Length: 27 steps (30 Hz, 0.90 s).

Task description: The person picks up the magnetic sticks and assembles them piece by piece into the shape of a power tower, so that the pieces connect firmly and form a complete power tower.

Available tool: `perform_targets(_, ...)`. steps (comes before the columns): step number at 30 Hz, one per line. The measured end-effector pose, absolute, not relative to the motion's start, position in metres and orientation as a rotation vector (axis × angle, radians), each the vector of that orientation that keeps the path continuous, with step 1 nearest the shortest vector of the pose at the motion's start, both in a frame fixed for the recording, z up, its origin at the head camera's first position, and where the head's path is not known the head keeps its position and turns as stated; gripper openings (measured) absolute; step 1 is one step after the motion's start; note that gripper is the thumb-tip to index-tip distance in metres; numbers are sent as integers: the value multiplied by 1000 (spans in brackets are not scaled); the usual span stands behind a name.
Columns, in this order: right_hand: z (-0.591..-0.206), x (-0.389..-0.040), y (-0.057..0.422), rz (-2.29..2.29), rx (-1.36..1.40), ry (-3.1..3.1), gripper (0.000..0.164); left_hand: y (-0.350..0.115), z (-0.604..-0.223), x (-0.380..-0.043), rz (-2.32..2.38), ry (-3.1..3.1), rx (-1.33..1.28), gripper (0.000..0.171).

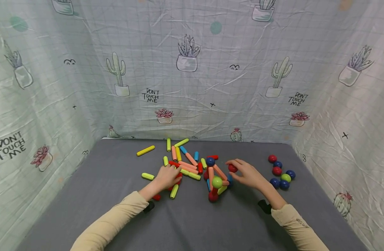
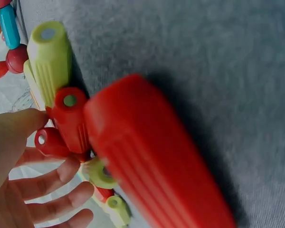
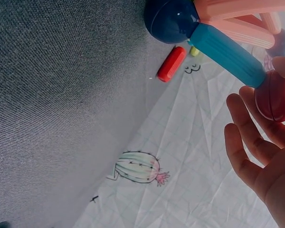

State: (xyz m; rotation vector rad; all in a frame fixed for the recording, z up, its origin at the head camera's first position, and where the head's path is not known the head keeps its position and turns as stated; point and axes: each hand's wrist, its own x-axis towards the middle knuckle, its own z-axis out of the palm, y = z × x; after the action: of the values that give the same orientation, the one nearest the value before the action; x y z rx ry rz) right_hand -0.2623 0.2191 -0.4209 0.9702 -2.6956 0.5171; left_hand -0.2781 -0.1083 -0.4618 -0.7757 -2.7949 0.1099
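Observation:
In the head view my left hand (image 1: pixel 166 177) reaches into a pile of coloured building sticks. The left wrist view shows its thumb and index finger around a small red stick (image 2: pixel 50 141), beside a second red stick (image 2: pixel 71 121) and a lime stick (image 2: pixel 50 61); the other fingers are spread. My right hand (image 1: pixel 246 173) holds a red ball (image 1: pixel 232 168) between thumb and fingers at the right of a stick-and-ball frame (image 1: pixel 211 174). Up close, that red ball meets the end of a blue stick (image 3: pixel 228 54), whose other end meets a dark blue ball (image 3: pixel 171 19). A lime ball (image 1: pixel 217 182) tops the frame's front.
Loose yellow, lime, salmon, red and blue sticks (image 1: pixel 188 168) lie left of and behind the frame. Several red, blue and lime balls (image 1: pixel 286 178) sit at the right on the grey tabletop (image 1: pixel 192 223). A patterned curtain (image 1: pixel 213 87) surrounds the back and sides.

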Motion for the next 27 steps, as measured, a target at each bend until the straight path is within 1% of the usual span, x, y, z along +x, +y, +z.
perform_targets(5, -421, -263, 219, 523, 967, -2702, 37, -109, -465, -280, 18, -2838, -747, 17)
perform_targets(9, -420, -262, 219, 519, 959, -2703, 37, -109, -462, -280, -35, -2885, -697, 18)
perform_targets(13, -420, -262, 220, 515, 965, -2695, 37, -109, -455, -279, 9, -2839, -679, 10)
perform_targets(17, -422, -263, 220, 509, 971, -2690, 36, -105, -442, -280, -18, -2709, -657, 13)
perform_targets(21, -421, -263, 221, 517, 968, -2689, 36, -94, -428, -281, -230, -2566, -700, 19)
perform_targets(27, -422, -263, 220, 551, 954, -2697, 38, -65, -411, -281, -737, -2383, -899, 25)
